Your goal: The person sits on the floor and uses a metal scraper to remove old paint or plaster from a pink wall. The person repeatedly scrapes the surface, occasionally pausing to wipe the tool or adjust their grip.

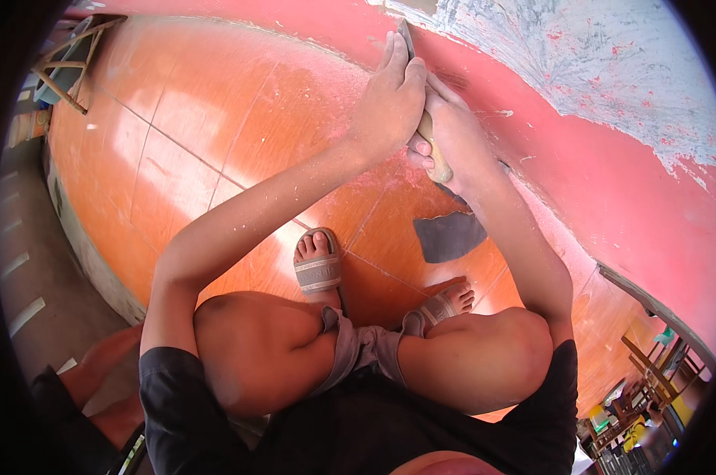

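Note:
My right hand (pixel 460 133) is closed around the pale handle (pixel 435 155) of a scraper. My left hand (pixel 390 98) is at its front end, fingers laid along the metal blade (pixel 405 39). The blade's tip meets a pink painted wall (pixel 571 160), close to the edge of a patch (pixel 548 65) where whitish-grey surface shows through. Small pink flecks remain on that patch. On the floor below my right forearm lies a torn dark grey sheet (pixel 450 237), which looks like sandpaper. Part of another dark piece (pixel 451 195) shows by my right wrist.
Pink dust lies over the orange tiled floor (pixel 186 148) along the wall. A wooden frame (pixel 73 68) with a bluish basin (pixel 64 71) stands far left. Another person's legs (pixel 112 359) are at the lower left. Wooden furniture (pixel 654 374) and clutter fill the lower right.

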`<state>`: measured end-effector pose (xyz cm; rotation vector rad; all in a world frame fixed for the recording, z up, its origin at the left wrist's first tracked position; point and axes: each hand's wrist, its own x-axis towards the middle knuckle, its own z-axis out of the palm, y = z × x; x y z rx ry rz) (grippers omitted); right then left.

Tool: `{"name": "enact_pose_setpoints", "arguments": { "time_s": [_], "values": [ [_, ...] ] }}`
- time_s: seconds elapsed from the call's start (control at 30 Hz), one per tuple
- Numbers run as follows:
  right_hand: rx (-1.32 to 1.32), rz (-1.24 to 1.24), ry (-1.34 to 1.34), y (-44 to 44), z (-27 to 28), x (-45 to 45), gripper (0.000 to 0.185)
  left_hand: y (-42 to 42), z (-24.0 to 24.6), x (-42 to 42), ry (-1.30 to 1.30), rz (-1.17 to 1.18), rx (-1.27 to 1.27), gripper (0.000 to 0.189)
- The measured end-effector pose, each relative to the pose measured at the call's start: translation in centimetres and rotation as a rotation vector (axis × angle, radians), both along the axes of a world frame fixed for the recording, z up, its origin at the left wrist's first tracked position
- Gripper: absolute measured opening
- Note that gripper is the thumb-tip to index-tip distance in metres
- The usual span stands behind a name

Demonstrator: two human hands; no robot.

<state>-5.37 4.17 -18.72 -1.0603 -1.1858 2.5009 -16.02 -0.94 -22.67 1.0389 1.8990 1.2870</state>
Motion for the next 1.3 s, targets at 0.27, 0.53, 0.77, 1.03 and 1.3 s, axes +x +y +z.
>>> {"name": "enact_pose_setpoints", "arguments": {
  "time_s": [0.27, 0.53, 0.77, 1.03, 1.3],
  "values": [
    [0.018, 0.051, -0.035, 1.3, 0.5, 0.7, 0.028, 0.5, -0.8, 1.0, -0.077, 0.032, 0.125, 0.068],
    [0.064, 0.049, -0.026, 1.6, -0.8, -0.1, 0.029, 1.1, -1.2, 0.6, -0.062, 0.063, 0.120, 0.068],
    [0.063, 0.005, -0.074, 0.5, 0.8, 0.9, 0.031, 0.3, 0.9, 1.2, -0.024, -0.020, 0.091, 0.067],
    [0.087, 0.024, -0.025, 0.5, 0.3, 0.3, 0.034, 0.6, -0.6, 1.0, -0.078, 0.076, 0.096, 0.064],
    [0.078, 0.087, 0.011, 1.6, 0.2, -0.4, 0.029, 1.6, -0.1, -0.4, -0.161, 0.091, -0.012, 0.067]
  ]
}}
